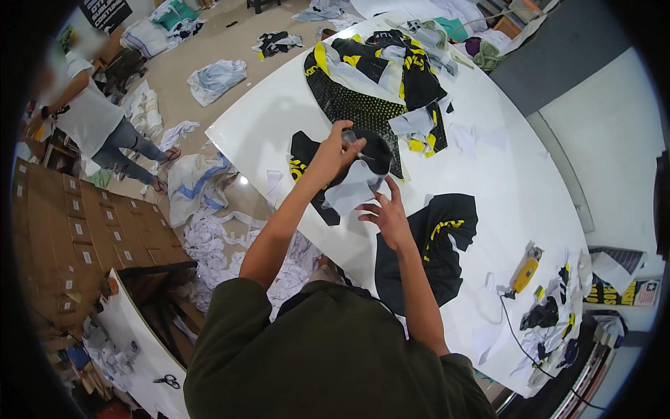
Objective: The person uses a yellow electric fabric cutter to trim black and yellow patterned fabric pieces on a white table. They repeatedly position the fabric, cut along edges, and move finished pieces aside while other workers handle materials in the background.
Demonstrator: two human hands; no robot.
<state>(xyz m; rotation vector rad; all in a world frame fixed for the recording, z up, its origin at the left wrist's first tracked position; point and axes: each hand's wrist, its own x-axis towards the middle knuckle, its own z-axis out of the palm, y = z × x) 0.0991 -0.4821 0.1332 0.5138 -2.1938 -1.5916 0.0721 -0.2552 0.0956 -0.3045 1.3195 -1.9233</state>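
Observation:
A cut fabric piece (354, 186), black on one face and pale grey on the other, is curled up between my hands above the white table. My left hand (338, 152) grips its upper left edge. At its lower right edge, my right hand (388, 218) pinches the cloth, with some fingers spread. Beneath my left forearm lies a black panel with yellow lettering (301, 148), partly hidden by the arm. A stack of black panels (440, 230) with yellow print rests under my right forearm.
A heap of black, yellow and grey cut pieces (363, 80) covers the far table. To the right lie a yellow corded electric cutter (525, 274) and scraps (551, 314). White offcuts (216, 244) pile on the floor beside cartons (84, 230). Another person (98, 112) stands at left; scissors (167, 380) lie lower left.

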